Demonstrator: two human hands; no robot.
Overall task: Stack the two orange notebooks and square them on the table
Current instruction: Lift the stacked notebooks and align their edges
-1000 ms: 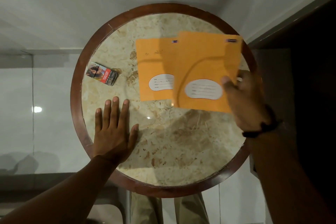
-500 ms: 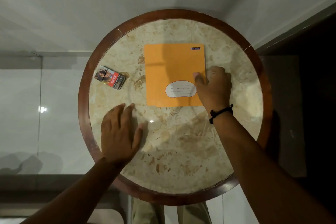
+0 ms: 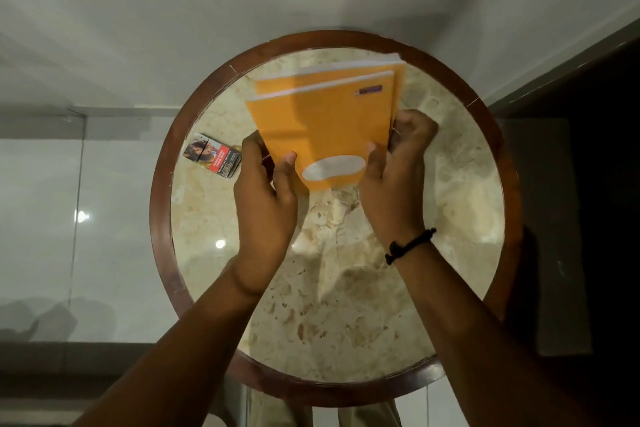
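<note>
Two orange notebooks are held together, one against the other, tipped up on edge above the round marble table. Their white page edges show at the top, and the front cover carries a white oval label. My left hand grips the stack's left side. My right hand, with a black wristband, grips its right side. The lower edge is partly hidden by my fingers, so I cannot tell whether it touches the table.
A small printed box lies on the table's left part, just left of my left hand. The table has a dark wooden rim. A white wall stands behind, glossy floor tiles lie to the left, and dark furniture is on the right.
The notebooks lay flat and stacked under my right hand; now both hands grip them and have raised them on edge. My left hand left the tabletop.
</note>
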